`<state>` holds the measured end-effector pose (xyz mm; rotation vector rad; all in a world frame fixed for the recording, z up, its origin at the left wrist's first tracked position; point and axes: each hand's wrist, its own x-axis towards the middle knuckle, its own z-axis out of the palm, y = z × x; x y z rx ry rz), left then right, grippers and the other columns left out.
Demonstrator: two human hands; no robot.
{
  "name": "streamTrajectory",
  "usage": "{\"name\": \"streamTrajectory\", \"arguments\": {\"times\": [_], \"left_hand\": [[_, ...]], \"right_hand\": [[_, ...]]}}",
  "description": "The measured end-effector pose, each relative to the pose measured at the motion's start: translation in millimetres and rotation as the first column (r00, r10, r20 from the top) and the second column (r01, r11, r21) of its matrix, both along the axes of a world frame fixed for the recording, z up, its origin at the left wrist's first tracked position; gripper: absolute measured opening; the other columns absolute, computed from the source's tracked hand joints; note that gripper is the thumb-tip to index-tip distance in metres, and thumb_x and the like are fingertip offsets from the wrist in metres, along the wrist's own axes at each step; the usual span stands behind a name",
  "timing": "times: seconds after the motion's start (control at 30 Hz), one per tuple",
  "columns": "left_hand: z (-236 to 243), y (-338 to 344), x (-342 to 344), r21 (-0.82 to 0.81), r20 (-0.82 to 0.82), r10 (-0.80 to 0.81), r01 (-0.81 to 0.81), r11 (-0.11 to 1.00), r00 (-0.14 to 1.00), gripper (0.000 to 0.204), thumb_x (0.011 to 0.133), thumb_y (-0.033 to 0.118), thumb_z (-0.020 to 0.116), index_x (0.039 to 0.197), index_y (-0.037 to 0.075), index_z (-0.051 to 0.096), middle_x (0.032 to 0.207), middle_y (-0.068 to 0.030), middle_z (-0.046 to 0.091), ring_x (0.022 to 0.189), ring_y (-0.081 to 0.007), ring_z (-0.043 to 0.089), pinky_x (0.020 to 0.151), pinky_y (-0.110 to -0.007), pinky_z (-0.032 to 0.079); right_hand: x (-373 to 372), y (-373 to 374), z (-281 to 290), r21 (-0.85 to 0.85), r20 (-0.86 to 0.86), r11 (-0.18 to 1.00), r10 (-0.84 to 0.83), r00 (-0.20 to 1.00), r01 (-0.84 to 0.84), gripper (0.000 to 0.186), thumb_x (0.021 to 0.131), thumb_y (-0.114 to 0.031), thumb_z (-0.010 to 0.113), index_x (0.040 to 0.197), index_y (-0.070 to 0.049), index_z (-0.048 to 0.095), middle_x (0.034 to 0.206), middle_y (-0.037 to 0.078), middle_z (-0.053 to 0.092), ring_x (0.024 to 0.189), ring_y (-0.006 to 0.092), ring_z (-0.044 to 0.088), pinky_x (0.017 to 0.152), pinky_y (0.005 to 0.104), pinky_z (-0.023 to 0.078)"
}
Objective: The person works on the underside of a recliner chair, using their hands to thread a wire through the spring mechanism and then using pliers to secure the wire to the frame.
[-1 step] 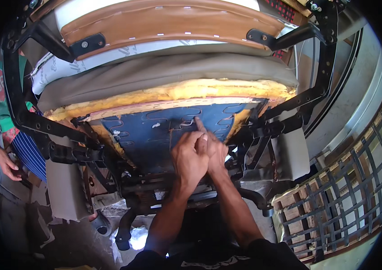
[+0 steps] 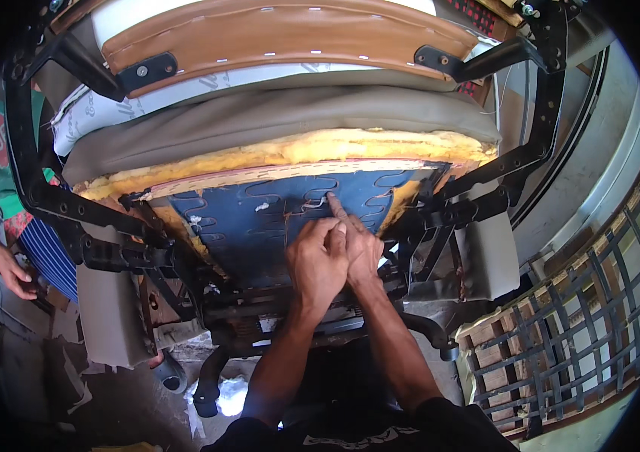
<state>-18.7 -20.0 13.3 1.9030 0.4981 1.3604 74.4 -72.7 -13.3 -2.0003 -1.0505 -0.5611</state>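
Note:
An upturned seat frame holds a blue panel [image 2: 237, 248] crossed by wavy springs [image 2: 312, 184], bordered by yellow foam [image 2: 327, 148] and grey-brown upholstery [image 2: 274, 113]. My left hand [image 2: 316, 267] is closed over the panel, pressed against my right hand; what its curled fingers hold, if anything, is hidden. My right hand [image 2: 361, 252] has the index finger stretched up to a spring near the middle, beside a small bent pale piece [image 2: 312, 205]; its other fingers are partly behind my left hand.
Black metal brackets [image 2: 538, 151] flank the seat, with a tan padded band [image 2: 297, 41] above. Another person's hand [image 2: 15, 275] hangs at the left edge. A frame with woven straps [image 2: 561, 346] lies at the lower right. Scraps [image 2: 79, 392] litter the floor at lower left.
My right index finger reaches very slightly higher on the springs. Otherwise the view is almost the same.

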Motion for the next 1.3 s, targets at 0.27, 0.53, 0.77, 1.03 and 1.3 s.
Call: {"name": "streamTrajectory", "arguments": {"times": [0.27, 0.53, 0.77, 1.03, 1.3], "left_hand": [[-40, 33, 26, 0.207, 0.025, 0.342, -0.339, 0.918, 0.939, 0.021, 0.094, 0.020, 0.071, 0.111, 0.008, 0.072, 0.098, -0.0142, 0.067, 0.073, -0.0343, 0.066, 0.065, -0.043, 0.053], [-44, 78, 36, 0.617, 0.151, 0.393, -0.397, 0.680, 0.907, 0.015, 0.089, 0.018, 0.073, 0.103, 0.012, 0.072, 0.102, -0.0029, 0.064, 0.089, -0.0244, 0.062, 0.081, -0.043, 0.042], [-24, 68, 35, 0.585, 0.035, 0.327, -0.284, 0.759, 0.944, 0.009, 0.087, 0.009, 0.069, 0.095, 0.011, 0.072, 0.091, -0.0039, 0.061, 0.090, -0.0244, 0.058, 0.084, -0.042, 0.038], [-10, 51, 39, 0.503, 0.001, 0.367, -0.318, 0.804, 0.930, 0.004, 0.087, 0.011, 0.070, 0.091, 0.009, 0.069, 0.088, -0.0056, 0.058, 0.089, -0.0268, 0.057, 0.085, -0.044, 0.038], [-27, 50, 52, 0.378, 0.068, 0.416, -0.410, 0.830, 0.907, 0.008, 0.092, 0.016, 0.069, 0.096, 0.009, 0.069, 0.090, -0.0073, 0.060, 0.089, -0.0293, 0.059, 0.086, -0.045, 0.040]], "right_hand": [[5, -3, -24, 0.098, 0.074, 0.995, -0.036, 0.997, 0.029, 0.051, 0.086, -0.001, 0.064, 0.134, -0.020, 0.068, 0.082, 0.012, 0.067, 0.068, 0.0310, 0.068, 0.063, 0.0416, 0.057], [8, 2, -32, 0.146, 0.045, 0.988, 0.050, 0.998, -0.056, 0.052, 0.086, 0.000, 0.064, 0.134, -0.018, 0.068, 0.084, 0.015, 0.067, 0.072, 0.0335, 0.069, 0.068, 0.0415, 0.057], [5, 4, -30, 0.087, 0.064, 0.993, 0.068, 0.996, -0.074, 0.054, 0.084, -0.005, 0.067, 0.136, -0.022, 0.067, 0.078, 0.010, 0.063, 0.067, 0.0311, 0.067, 0.062, 0.0439, 0.057], [14, 2, -32, 0.078, 0.232, 0.996, 0.020, 0.973, -0.039, 0.049, 0.086, -0.012, 0.069, 0.134, -0.025, 0.068, 0.084, 0.004, 0.063, 0.059, 0.0295, 0.067, 0.055, 0.0434, 0.057], [10, 15, -22, -0.032, 0.154, 0.994, -0.095, 0.983, 0.102, 0.054, 0.089, -0.015, 0.067, 0.141, -0.026, 0.062, 0.086, 0.006, 0.062, 0.063, 0.0300, 0.068, 0.056, 0.0432, 0.056]]}}
